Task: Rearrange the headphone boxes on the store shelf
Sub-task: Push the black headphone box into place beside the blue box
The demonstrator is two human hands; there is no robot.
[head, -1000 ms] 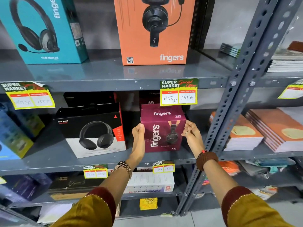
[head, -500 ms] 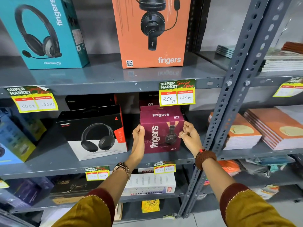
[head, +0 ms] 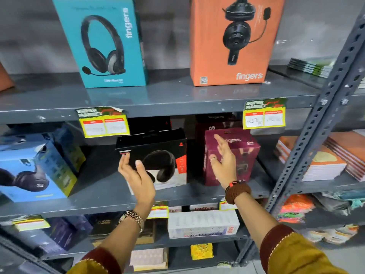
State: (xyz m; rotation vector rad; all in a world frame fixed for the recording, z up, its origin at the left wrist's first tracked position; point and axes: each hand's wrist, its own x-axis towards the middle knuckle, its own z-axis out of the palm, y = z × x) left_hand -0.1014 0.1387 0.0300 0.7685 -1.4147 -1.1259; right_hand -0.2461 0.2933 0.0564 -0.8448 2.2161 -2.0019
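Head view shows both hands raised in front of the middle shelf (head: 110,200), empty and with fingers spread. At centre frame, the left hand (head: 136,173) is cupped palm-right before the lower left part of the black headphone box (head: 158,151); its fingertips overlap the box's left edge, though whether they touch it I cannot tell. Right of centre, the right hand (head: 224,161) is held flat, palm facing left, in front of the maroon headphone box (head: 243,155), apparently apart from it. The two boxes stand side by side on that shelf, a narrow dark gap between them. The black box carries a picture of dark over-ear headphones on a white lower band with a red stripe at its right. The maroon box bears white "fingers" lettering and stands upright, turned slightly.
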